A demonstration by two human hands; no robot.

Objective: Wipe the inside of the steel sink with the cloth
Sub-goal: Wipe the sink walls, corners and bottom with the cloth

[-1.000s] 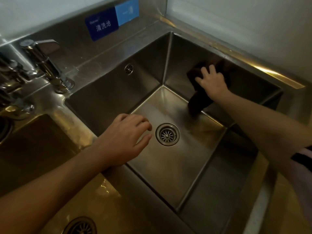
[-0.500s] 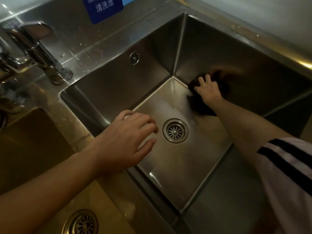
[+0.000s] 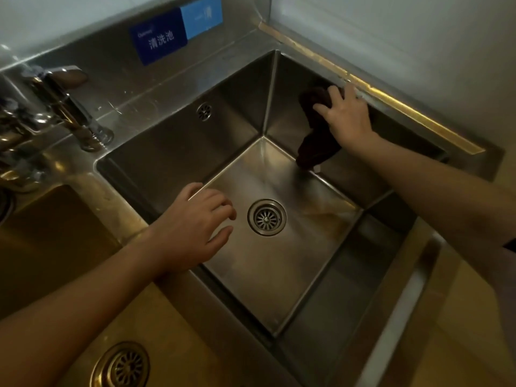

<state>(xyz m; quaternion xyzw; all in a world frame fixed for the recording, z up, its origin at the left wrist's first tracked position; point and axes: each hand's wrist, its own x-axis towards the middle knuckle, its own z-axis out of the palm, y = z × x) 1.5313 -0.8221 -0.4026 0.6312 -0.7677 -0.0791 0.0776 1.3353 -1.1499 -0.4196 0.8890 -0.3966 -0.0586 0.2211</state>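
Cloth (image 3: 312,135) under right hand (image 3: 347,117), against sink (image 3: 173,152) wall

The steel sink (image 3: 167,152) fills the view, its drain (image 3: 267,217) set in the middle of the floor. Beyond the drain and to its right, the right hand (image 3: 347,118) presses a dark cloth (image 3: 314,135) flat against the sink's wall, just below the rim; the cloth's lower end hangs down to the floor. Just left of the drain, the left hand (image 3: 192,227) hovers at the sink's near-left edge, fingers loosely curved, holding nothing. A faucet (image 3: 72,107) stands far left of the drain. A blue sign (image 3: 176,33) is on the backsplash beyond it.
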